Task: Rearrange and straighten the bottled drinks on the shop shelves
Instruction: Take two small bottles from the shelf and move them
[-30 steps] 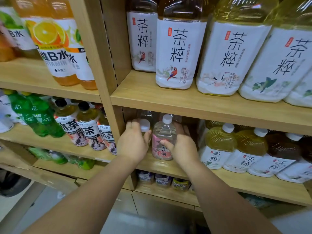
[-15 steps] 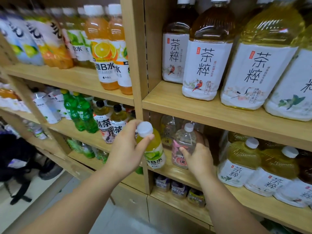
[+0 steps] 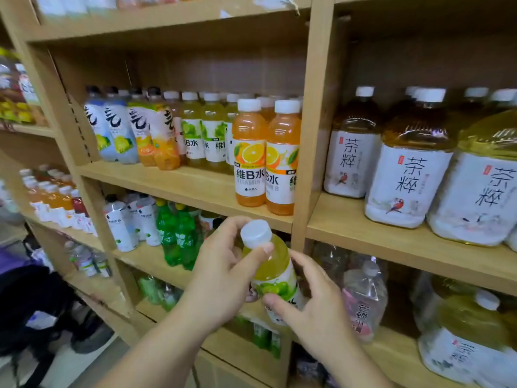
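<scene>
lime bottle [image 3: 272, 266] between hands: left hand [image 3: 223, 278] fingers curled round neck (under white cap [image 3: 256, 233]), right hand [image 3: 319, 312] fingers gripping lower body.

Lime bottle's [image 3: 272, 264] lower label hidden behind my right hand [image 3: 316, 306]; small bottles [image 3: 263, 336] below it too blurred to read.

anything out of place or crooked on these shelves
The two orange bottles sit at the front edge of the shelf, ahead of the row. A tilted lime-label bottle is off it, held by the left hand and right hand.
</scene>
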